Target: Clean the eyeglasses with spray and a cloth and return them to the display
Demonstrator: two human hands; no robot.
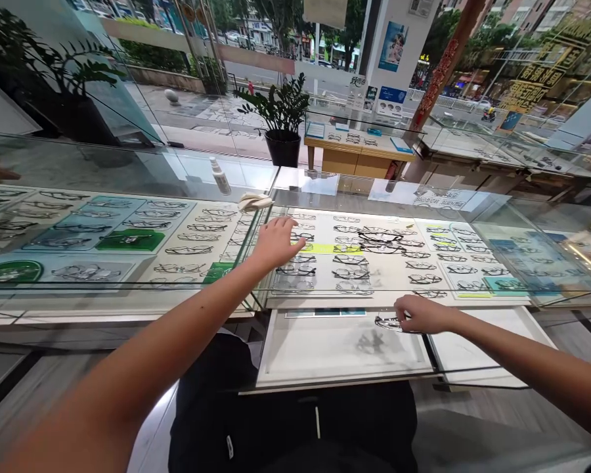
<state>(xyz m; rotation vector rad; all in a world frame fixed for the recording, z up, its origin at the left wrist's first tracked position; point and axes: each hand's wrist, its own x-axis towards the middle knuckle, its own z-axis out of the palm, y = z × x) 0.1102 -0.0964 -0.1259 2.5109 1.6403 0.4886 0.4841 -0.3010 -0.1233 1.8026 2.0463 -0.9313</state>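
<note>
My right hand [426, 314] is closed on a pair of eyeglasses [387, 322], above the pulled-out white drawer [320, 358] at the front of the counter. Part of the frame is hidden behind the fingers. My left hand [277, 242] lies over the glass countertop [320, 190] with its fingers stretched out and thumb apart, holding nothing. To the right of it, a dark pair of eyeglasses [381, 240] appears larger than the rows of frames under the glass. Beyond the left hand, a folded cream cloth [255, 202] rests on the countertop.
A white spray bottle [220, 176] stands behind the cloth. Rows of eyeglasses [190, 249] fill the display case on the left. Further off are a potted plant [282, 125] and a wooden display table [359, 161] by the window. A second drawer [482, 358] is pulled out on the right.
</note>
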